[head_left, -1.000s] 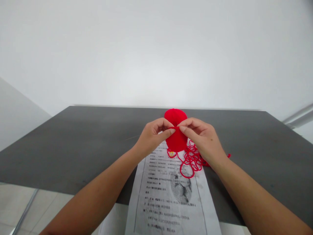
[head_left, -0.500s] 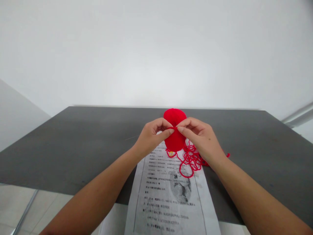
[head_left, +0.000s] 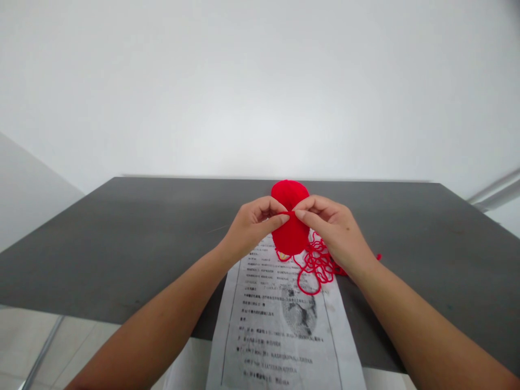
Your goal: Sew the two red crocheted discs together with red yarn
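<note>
Nearest, at six o'clock, a printed sheet (head_left: 260,338) runs over the near edge of the dark tabletop (head_left: 134,244). Above it, at about five o'clock from the fingertips, lies a loose tangle of red yarn (head_left: 319,262), one loop resting on the paper. The red piece (head_left: 291,236) is at the centre of the work, over the far end of the sheet; whether its lower edge touches the paper, I cannot tell. It looks light, soft and floppy, unlikely to slip or break but apt to stretch or fold, so its upper edge seems the sensible place for a light hold. The left hand (head_left: 247,228) pinches that edge from the nine o'clock side between thumb and forefinger, and the right hand (head_left: 339,223) pinches it from three o'clock, both nearly closed at the tips, almost meeting. Just beyond, at twelve o'clock, sits a rounded red mass (head_left: 290,192), probably a yarn ball
</note>
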The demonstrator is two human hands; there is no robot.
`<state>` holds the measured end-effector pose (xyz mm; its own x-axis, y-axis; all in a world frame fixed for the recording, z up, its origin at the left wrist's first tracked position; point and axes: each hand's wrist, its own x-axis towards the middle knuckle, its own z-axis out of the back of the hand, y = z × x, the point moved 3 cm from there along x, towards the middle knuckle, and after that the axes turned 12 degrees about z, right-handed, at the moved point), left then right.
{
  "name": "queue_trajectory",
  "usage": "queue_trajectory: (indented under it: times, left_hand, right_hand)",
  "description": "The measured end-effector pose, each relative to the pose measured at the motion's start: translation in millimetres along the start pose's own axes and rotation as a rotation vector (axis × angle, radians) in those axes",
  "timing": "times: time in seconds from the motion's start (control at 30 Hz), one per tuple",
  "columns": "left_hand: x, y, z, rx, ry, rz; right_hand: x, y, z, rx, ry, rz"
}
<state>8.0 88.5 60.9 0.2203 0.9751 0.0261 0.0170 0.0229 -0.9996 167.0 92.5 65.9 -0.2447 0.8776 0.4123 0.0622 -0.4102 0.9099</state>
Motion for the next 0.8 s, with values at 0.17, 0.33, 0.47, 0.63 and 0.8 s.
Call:
queue_trajectory:
  times: [0.17, 0.33, 0.47, 0.63, 0.8]
  left_hand:
    - [-0.8, -0.5, 1.6, 0.087, -0.025, -0.031]
    - [-2.0, -3.5, 1.5, 0.168, -0.047, -0.071]
    - [-2.1, -5.4, 1.1, 0.216, -0.060, -0.095]
    - [-1.9, -3.5, 0.9, 0.182, -0.053, -0.059]
    - [-0.7, -1.4, 0.1, 0.080, -0.032, -0.009]
  right_hand:
    - [0.6, 1.6, -0.6, -0.006, 0.002, 0.030]
    - [-0.1, 2.4, -0.9, -0.021, 0.000, 0.025]
    - [0.2, 1.4, -0.4, -0.044, 0.006, 0.035]
    - [0.8, -0.1, 0.4, -0.057, 0.002, 0.037]
    - [-0.1, 0.6, 0.2, -0.056, -0.022, 0.053]
